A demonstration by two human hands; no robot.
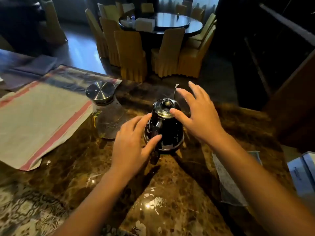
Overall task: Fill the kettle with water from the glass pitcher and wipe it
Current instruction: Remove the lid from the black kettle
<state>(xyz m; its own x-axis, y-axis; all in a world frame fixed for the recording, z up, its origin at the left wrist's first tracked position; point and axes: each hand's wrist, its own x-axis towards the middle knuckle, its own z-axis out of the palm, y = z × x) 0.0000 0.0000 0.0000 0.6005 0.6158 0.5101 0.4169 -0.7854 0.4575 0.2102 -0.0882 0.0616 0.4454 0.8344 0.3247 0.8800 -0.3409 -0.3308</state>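
Reaching forward over the marble table (170, 201), both forearms coming in from the near edge. Spreading the left hand (134, 142) wide, fingers straight, gripping nothing, fingertips lying against the left flank of the kettle (166, 126) beside its dark handle (156, 128), probably to steady the body. Hovering the right hand (197, 114) equally wide and empty over the kettle's right side, thumb near the lid knob (167, 104), likely getting ready to lift the lid for filling; actual contact with the knob being too close to call. Standing upright mid-table, the kettle, lid on, thin spout (175, 90) pointing away behind the right fingers. Looking like the very start: no water going in, no wiping under way.

Lying flat just right of the right forearm, a grey cloth (228, 184), handy for the wipe. Sitting at the far right edge, a white box (303, 174). Standing just left of the kettle, near but apart, the glass pitcher (109, 120) with its steel lid (100, 91) on, needing a clear reach past the left hand. Spreading out further left, a striped towel (39, 116), partly under the pitcher's rim side. Waiting beyond the table, a round dining table (170, 23) ringed by covered chairs (131, 53), well apart.
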